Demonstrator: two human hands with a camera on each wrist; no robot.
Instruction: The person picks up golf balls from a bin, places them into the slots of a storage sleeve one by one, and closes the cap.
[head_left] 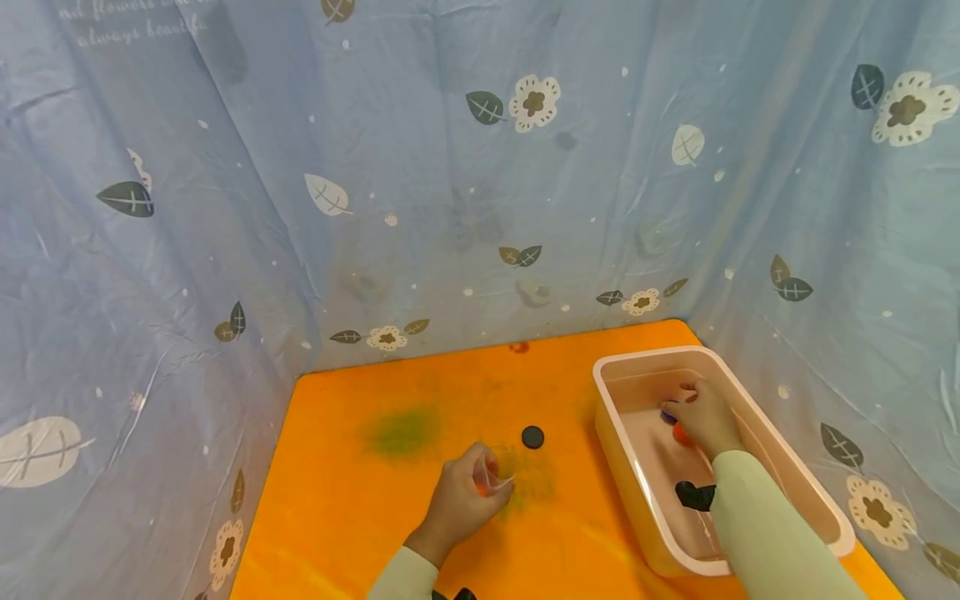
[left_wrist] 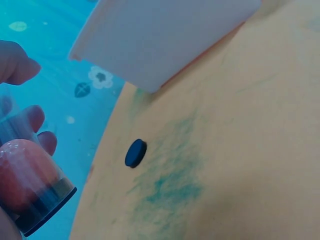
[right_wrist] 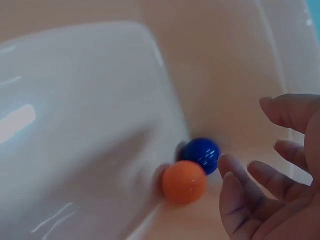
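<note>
My left hand [head_left: 459,500] grips a clear cylindrical container [head_left: 501,463] above the orange table. Inside it, near the dark base in the left wrist view, lies a reddish-orange ball [left_wrist: 25,175]. A small black disc [head_left: 532,437] lies flat on the table just beyond that hand. My right hand [head_left: 707,417] reaches down into the pale pink bin [head_left: 651,492], fingers spread and slightly bent with nothing between them. Close to its fingertips, a blue ball [right_wrist: 202,154] and an orange ball [right_wrist: 184,182] rest against each other on the bin's floor.
The bin stands at the right side of the table [head_left: 337,500], its walls rising around my right hand. A blue patterned curtain [head_left: 420,167] hangs behind and on both sides. Green smudges [head_left: 405,431] mark the tabletop.
</note>
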